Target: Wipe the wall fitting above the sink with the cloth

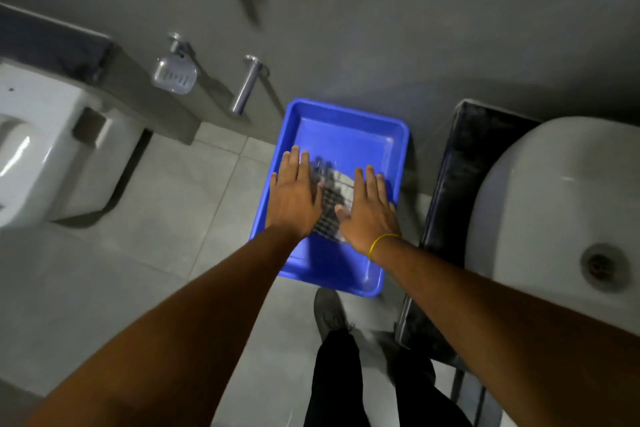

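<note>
A grey-and-white checked cloth (330,196) lies in a blue plastic tray (346,130) on the floor by the wall. My left hand (294,192) rests flat over the cloth's left side, fingers spread. My right hand (369,210), with a yellow band on the wrist, lies flat over the cloth's right side. Neither hand has closed around the cloth. The white sink (561,204) sits at the right on a dark counter (450,184). The wall above the sink is out of view, so no fitting shows there.
A white toilet (52,149) stands at the left under a grey ledge (145,94). On the wall are a metal soap dish (174,76) and a chrome roll holder (247,83). My dark shoe (329,312) and trouser legs stand on grey floor tiles.
</note>
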